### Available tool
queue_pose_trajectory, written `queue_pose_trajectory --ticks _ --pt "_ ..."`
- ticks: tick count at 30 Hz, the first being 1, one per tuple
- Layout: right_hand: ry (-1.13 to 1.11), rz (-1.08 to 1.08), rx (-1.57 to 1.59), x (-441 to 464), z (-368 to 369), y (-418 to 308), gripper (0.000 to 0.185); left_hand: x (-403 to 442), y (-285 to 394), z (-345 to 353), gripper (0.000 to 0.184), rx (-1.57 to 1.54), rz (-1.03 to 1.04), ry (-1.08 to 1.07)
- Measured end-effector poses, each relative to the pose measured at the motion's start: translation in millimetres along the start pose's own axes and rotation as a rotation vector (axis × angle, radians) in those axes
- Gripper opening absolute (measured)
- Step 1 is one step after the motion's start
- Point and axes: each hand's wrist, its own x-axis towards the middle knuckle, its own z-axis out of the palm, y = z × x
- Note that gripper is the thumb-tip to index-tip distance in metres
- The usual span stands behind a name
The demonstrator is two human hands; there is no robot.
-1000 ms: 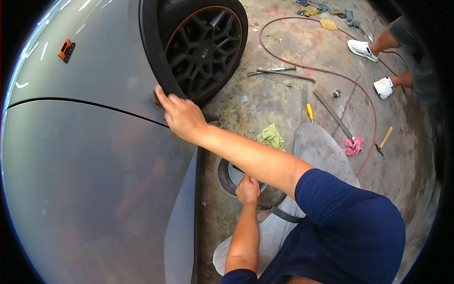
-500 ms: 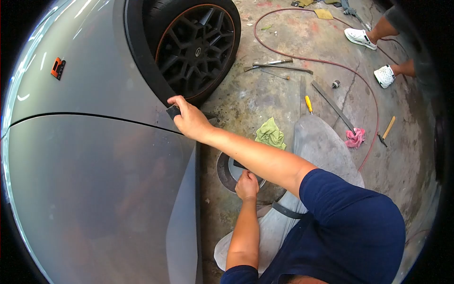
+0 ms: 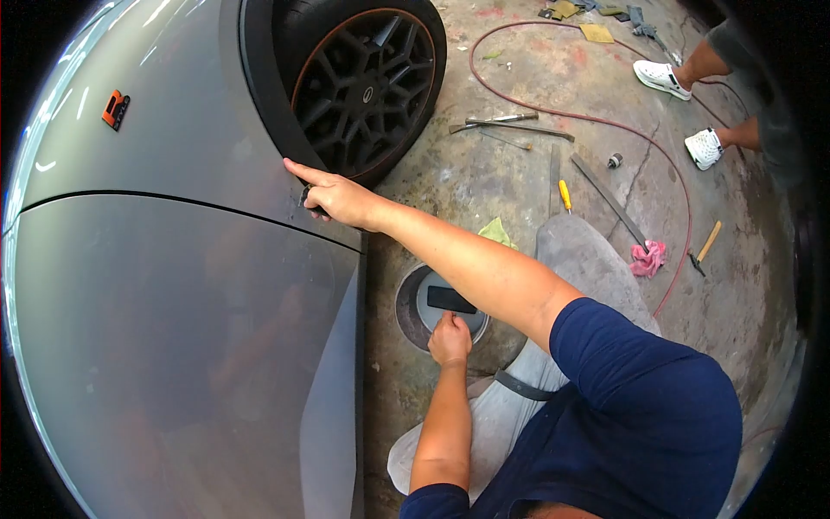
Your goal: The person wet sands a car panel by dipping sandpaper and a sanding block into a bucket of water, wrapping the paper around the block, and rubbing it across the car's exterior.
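My right hand [image 3: 339, 199] is on the grey car panel [image 3: 199, 130], near the wheel arch and door seam. Its index finger points out and touches the panel, while the other fingers curl round a small dark block [image 3: 309, 197], partly hidden. Over a round bucket [image 3: 406, 304] of greyish water, my left hand [image 3: 450, 341] is closed on the near edge of a black flat rectangular pad [image 3: 451, 299]. Whether the pad touches the water I cannot tell.
Beside the panel is the black wheel [image 3: 367, 93]. A green cloth [image 3: 497, 232], metal bars [image 3: 519, 126], a yellow-handled screwdriver [image 3: 565, 195], a pink cloth [image 3: 647, 259] and a hammer [image 3: 707, 246] lie on concrete. A red hose [image 3: 644, 128] curves near another person's white shoes [image 3: 661, 78].
My right index finger has stretched out onto the panel, and the hand has shifted slightly up. More of the black pad over the bucket shows now.
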Motion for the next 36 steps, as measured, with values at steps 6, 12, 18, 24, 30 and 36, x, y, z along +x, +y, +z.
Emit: queue_pose_trajectory --ticks 6,12,18,24,30,36 --pt "-0.012 0.032 -0.041 -7 0 4 0.081 0 -1 3 0.025 -0.001 -0.004 0.005" --pt "-0.009 0.023 -0.058 -9 2 21 0.082 1 -1 3 0.024 -0.004 0.012 0.013" --pt "0.012 0.015 -0.133 -13 0 35 0.082 1 -3 6 0.024 -0.01 0.022 0.029" --pt "0.028 0.012 -0.094 -8 -9 34 0.068 0 -3 6 0.024 -0.01 0.023 0.036" --pt "0.085 0.157 -0.019 19 -15 -18 0.029 0 -2 4 0.024 -0.013 0.007 0.04" --pt "0.123 0.106 0.008 27 -12 -56 0.024 -1 -2 4 0.024 -0.02 -0.001 0.029"
